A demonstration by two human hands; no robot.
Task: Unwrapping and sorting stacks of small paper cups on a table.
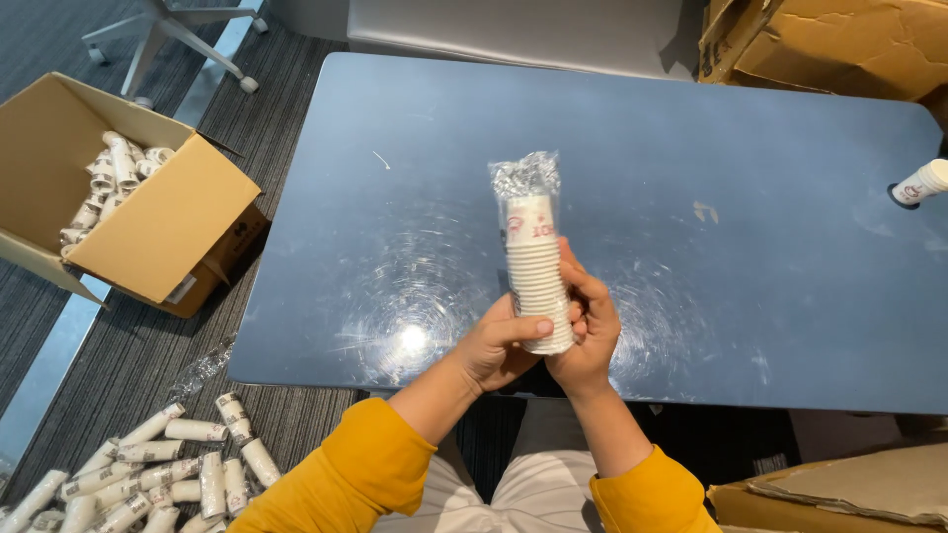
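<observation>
Currently my left hand [499,345] and right hand [590,331] clasp the wrapped cup stack [535,265] at its base, fingers pressed around it. Stack stands upright above the table [691,148] edge, probably so the bunched wrap top stays reachable.

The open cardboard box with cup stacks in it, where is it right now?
In the head view, the open cardboard box sits on the carpet at upper left, beside the table, above the loose cup stacks on the floor.

Glossy blue-grey table [691,148], small paper scrap [705,211], cup stack [923,182] lying at right edge
</observation>
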